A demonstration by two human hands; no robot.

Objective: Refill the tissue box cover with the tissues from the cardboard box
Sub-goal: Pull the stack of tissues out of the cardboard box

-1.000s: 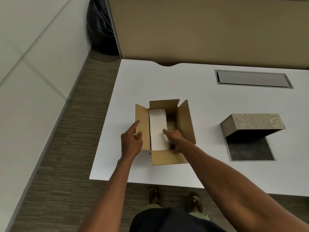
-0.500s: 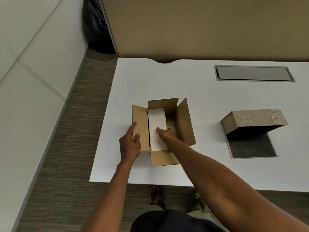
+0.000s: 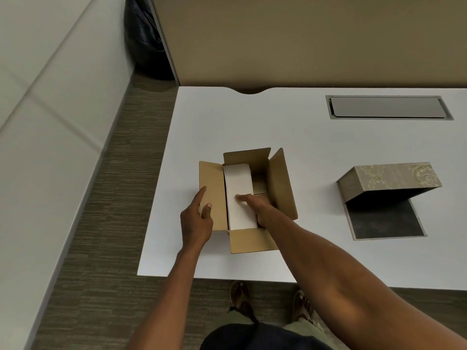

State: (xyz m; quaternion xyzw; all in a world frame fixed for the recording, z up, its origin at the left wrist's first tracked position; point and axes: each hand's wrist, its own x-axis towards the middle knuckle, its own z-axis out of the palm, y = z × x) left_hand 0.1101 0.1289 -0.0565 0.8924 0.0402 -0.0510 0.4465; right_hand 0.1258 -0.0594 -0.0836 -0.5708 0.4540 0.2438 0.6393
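Observation:
An open brown cardboard box (image 3: 280,183) sits on the white table, flaps spread. Inside, against its left wall, stands a white stack of tissues (image 3: 238,183). My left hand (image 3: 198,218) grips the box's left flap, thumb on top. My right hand (image 3: 255,205) is down inside the box, thumb lying on the stack's top and fingers hidden along its right side. To the right lies the patterned beige tissue box cover (image 3: 389,180), hinged open over its dark base panel (image 3: 384,218).
The white table (image 3: 303,137) has a grey cable hatch (image 3: 389,107) at the back right. A beige partition stands behind it. A dark bag (image 3: 144,39) sits on the carpet at the back left. My feet show below the table's near edge.
My right hand has slid further into the box, its thumb now on top of the tissue stack. My left hand has kept its hold on the left flap.

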